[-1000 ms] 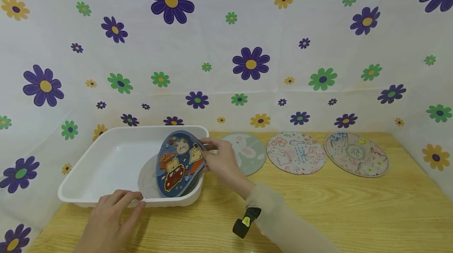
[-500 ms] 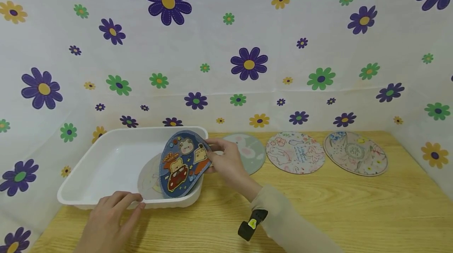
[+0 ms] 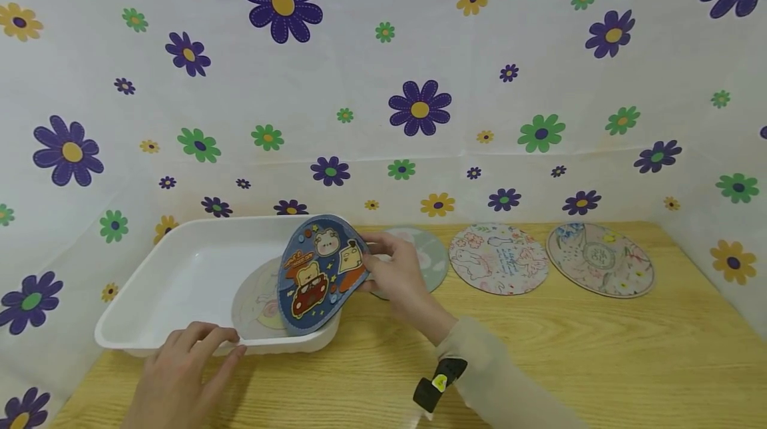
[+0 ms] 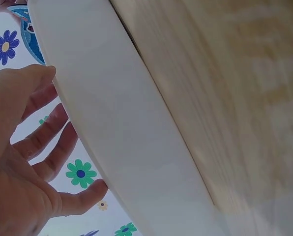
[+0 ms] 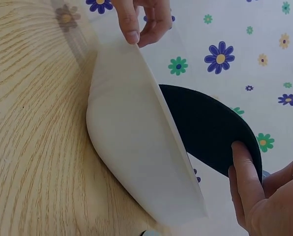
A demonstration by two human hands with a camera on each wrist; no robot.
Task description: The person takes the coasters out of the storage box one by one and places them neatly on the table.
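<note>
Flowered cloth [image 3: 479,69] backs the wooden table [image 3: 539,349]. Your left hand [image 3: 186,369], fingers spread, touches the white tub [image 3: 275,345] at its near rim, probably steadying it. At its right end tilts the blue mat [image 3: 320,276], edge pinched by your right hand [image 3: 404,276]; three round mats [image 3: 499,259] lie rightward.

Inside the white tub [image 3: 186,282] is a pastel mat [image 3: 254,302]; at the tub's right end, a blue mat [image 3: 320,272] with a red car [image 3: 309,297] and yellow stars [image 3: 343,286]. Right of the tub come a grey-green mat [image 3: 433,261], a pink-floral mat [image 3: 499,259] and a beige-floral mat [image 3: 600,260]; behind it, white cloth [image 3: 359,69] bears purple, green and yellow flowers [image 3: 281,2].
</note>
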